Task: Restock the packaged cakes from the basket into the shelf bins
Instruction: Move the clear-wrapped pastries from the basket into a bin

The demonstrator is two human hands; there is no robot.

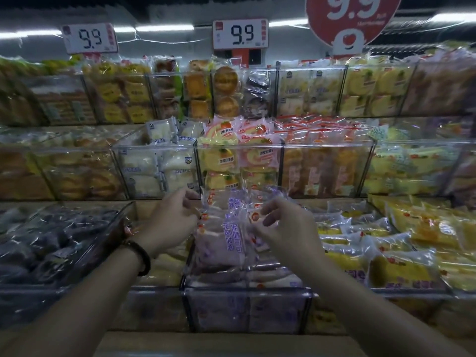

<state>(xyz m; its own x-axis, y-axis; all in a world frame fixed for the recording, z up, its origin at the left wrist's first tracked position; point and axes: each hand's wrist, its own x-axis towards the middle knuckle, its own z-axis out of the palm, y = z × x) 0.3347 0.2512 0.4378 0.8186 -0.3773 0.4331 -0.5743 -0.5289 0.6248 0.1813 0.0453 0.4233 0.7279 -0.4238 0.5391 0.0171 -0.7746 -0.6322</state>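
Note:
Several clear-wrapped purple cake packs [226, 235] with purple lettering stand upright in a clear shelf bin [244, 313] on the lowest tier, straight ahead. My left hand [171, 222] pinches the left edge of the pack stack, a dark bead bracelet on its wrist. My right hand [286, 228] grips the wrapper on the right side of the same stack. Both hands hold the packs above the bin's contents. No basket is in view.
A bin of dark-wrapped cakes [51, 243] lies to the left, yellow cake packs [386, 243] to the right. Behind stand two higher tiers of clear bins with orange [239, 150] and white packs [157, 163]. Price signs [240, 33] reading 9.9 hang above.

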